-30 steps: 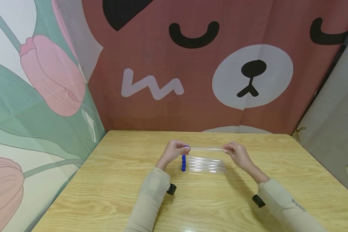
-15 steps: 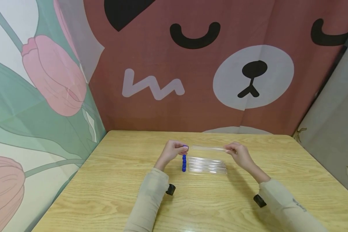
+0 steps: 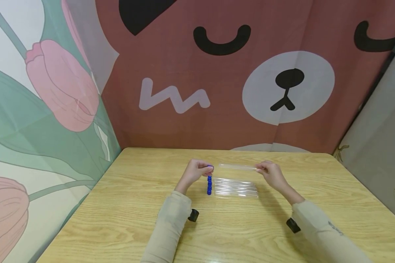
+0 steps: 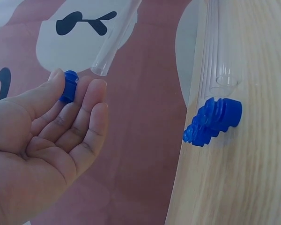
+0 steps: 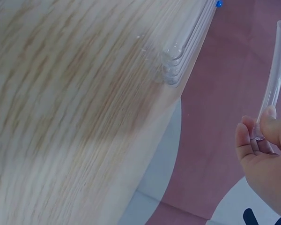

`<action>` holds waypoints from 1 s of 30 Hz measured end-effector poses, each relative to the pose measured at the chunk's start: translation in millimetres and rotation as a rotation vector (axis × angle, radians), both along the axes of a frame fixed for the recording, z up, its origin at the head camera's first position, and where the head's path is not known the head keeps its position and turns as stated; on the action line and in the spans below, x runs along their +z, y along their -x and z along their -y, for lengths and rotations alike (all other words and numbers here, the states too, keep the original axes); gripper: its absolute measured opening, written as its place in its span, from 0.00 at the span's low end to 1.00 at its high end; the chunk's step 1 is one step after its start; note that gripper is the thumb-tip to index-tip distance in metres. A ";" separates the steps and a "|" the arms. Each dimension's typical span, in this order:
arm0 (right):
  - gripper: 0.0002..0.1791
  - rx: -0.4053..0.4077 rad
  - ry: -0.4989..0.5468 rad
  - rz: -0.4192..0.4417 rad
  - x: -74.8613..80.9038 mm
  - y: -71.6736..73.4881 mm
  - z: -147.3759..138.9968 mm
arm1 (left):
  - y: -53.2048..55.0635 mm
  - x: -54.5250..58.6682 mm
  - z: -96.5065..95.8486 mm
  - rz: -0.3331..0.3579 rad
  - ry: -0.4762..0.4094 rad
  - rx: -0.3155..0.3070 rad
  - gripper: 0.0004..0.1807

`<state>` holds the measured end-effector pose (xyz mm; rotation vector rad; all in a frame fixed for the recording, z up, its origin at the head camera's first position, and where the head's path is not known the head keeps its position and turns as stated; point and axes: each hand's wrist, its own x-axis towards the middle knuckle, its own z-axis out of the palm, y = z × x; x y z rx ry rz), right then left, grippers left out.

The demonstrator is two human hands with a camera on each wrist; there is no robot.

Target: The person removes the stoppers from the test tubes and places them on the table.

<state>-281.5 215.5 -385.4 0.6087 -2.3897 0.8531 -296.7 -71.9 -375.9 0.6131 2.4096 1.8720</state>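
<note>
My left hand (image 3: 195, 171) pinches a blue stopper (image 4: 69, 87) between thumb and fingertips. Between thumb and fingers, my right hand (image 3: 270, 176) holds a clear test tube (image 3: 237, 166) by its rounded end. The tube lies level above the table, its open mouth pointing left, a small gap away from the stopper. Below it, several clear test tubes (image 3: 236, 188) lie side by side on the table. A row of blue stoppers (image 3: 209, 185) stands just left of their open ends; in the left wrist view these stoppers (image 4: 214, 120) overlap one another.
The wooden table (image 3: 135, 219) reaches back to a curtain (image 3: 171, 128) with a printed bear face. Another printed curtain (image 3: 62, 87) hangs along the left. A small black device (image 3: 193, 215) sits at the left wrist, and another black device (image 3: 293, 225) at the right.
A second ago the tube's mouth was right at the stopper in my left hand. The two have since parted, with the stopper still in my left fingers and the tube in my right.
</note>
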 end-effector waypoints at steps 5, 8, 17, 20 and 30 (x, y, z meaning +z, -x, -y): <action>0.05 -0.010 -0.005 0.005 -1.2 2.9 0.3 | 0.6 -1.7 0.9 0.001 -0.013 -0.018 0.09; 0.05 -0.014 -0.007 0.012 -1.8 4.7 0.3 | 0.1 -1.6 1.1 0.009 -0.017 -0.019 0.09; 0.05 -0.025 0.003 0.081 -5.8 10.9 0.8 | -2.2 -1.8 1.3 0.011 0.007 0.003 0.09; 0.05 -0.021 0.004 0.093 -7.5 12.5 0.9 | -2.2 -2.2 1.2 0.011 0.008 0.003 0.09; 0.05 -0.029 -0.043 0.097 -11.1 18.9 0.5 | -2.5 -2.1 2.1 0.034 -0.029 -0.023 0.11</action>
